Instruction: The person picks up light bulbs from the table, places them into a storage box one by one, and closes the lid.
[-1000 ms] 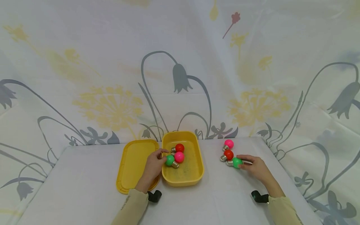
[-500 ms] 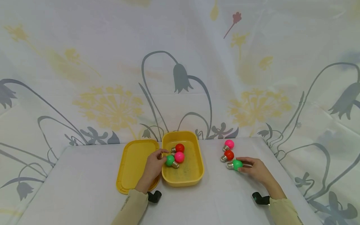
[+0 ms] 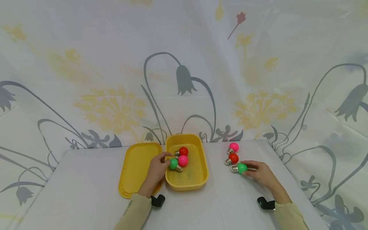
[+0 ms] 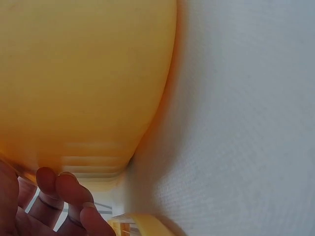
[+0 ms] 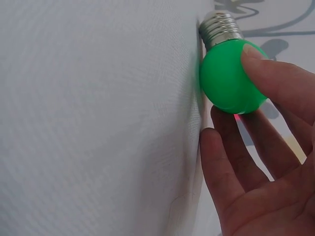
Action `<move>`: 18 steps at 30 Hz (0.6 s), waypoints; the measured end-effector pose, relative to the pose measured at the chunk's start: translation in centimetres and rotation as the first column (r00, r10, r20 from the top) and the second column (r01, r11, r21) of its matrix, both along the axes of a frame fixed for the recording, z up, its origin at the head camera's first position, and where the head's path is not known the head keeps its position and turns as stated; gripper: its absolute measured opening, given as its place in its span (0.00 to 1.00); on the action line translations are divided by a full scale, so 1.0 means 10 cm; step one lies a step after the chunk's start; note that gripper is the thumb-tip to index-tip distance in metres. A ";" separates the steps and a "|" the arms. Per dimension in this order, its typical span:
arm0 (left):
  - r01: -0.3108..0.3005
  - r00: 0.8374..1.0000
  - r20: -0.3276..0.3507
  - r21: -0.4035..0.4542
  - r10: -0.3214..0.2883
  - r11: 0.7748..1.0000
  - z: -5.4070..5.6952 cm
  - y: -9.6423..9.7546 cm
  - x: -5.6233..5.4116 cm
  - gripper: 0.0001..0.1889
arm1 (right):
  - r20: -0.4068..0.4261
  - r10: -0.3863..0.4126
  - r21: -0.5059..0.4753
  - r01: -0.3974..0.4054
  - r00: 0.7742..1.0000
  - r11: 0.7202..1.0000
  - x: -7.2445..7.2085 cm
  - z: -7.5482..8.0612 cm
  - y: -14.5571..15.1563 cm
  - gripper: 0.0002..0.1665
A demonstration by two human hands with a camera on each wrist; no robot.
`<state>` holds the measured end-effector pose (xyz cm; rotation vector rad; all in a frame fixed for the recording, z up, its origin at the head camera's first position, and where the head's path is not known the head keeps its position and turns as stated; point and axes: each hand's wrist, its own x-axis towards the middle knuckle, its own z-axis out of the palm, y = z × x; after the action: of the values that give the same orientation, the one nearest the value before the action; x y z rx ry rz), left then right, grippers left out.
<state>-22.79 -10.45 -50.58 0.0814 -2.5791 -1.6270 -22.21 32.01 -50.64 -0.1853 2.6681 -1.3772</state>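
Note:
My right hand pinches a green light bulb by its round end, its metal screw base pointing left in the head view. The right wrist view shows the bulb right at the white cloth, the thumb on one side and fingertips on the other. Just beyond it lie a red bulb and a pink bulb. My left hand rests at the left rim of a yellow box, fingers loosely bent, index finger reaching over the edge. Inside are another green bulb, a pink one and a red one.
A flat yellow lid lies left of the box, partly under my left hand and forearm. White cloth covers the table. Behind it hangs a curtain printed with flowers.
My right hand has drawn the green bulb slightly nearer to me, opening a small gap between it and the red bulb. The left hand and the box have stayed put.

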 end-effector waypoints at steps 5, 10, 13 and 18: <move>0.000 1.000 0.006 0.001 0.000 1.000 -0.01 0.01 0.00 0.12 | 0.017 -0.010 0.002 0.010 1.000 1.000 0.02 0.00 -0.01 0.29; 0.000 1.000 0.004 0.017 -0.001 1.000 -0.01 0.01 -0.01 0.12 | 0.025 -0.020 0.002 0.020 0.999 1.000 0.04 0.01 -0.01 0.29; 0.001 1.000 0.014 0.032 -0.001 0.999 -0.01 0.01 -0.01 0.12 | 0.009 -0.022 -0.007 0.022 1.000 1.000 0.06 0.02 -0.02 0.29; -0.003 1.000 0.027 0.036 0.002 0.999 0.00 0.01 0.01 0.13 | -0.018 -0.031 -0.014 0.031 0.999 0.999 0.07 0.03 -0.01 0.30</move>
<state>-22.73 -10.33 -50.58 0.1088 -2.5686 -1.6829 -21.53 31.91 -50.37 -0.1595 2.6881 -1.4096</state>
